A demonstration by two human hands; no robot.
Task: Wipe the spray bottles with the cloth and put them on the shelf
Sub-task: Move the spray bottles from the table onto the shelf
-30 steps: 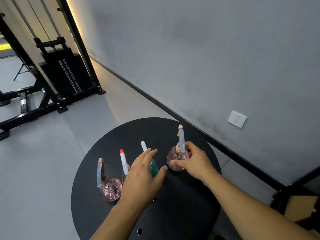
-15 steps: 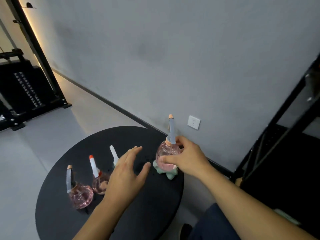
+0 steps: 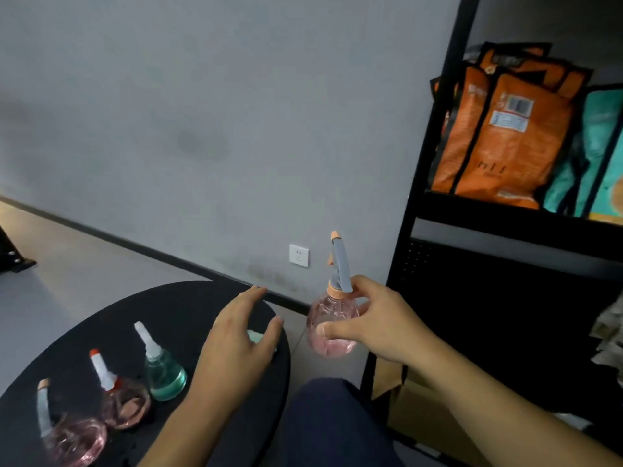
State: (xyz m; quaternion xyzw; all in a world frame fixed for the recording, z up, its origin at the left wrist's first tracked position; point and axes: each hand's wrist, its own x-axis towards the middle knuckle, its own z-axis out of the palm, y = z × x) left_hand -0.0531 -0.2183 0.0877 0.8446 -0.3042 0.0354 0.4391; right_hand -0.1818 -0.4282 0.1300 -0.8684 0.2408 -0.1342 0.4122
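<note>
Right hand [image 3: 381, 326] grips pink spray bottle [image 3: 332, 323] upright, nozzle up

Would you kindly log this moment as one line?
right hand holds pink spray bottle off table | left hand open above cloth

pink bottle [image 3: 332, 323], black table [image 3: 141, 318], orange bag [image 3: 499, 129].

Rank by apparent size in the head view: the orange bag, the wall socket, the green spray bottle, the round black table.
1. round black table
2. orange bag
3. green spray bottle
4. wall socket

The socket is farther away, so only its apparent size counts.
</note>
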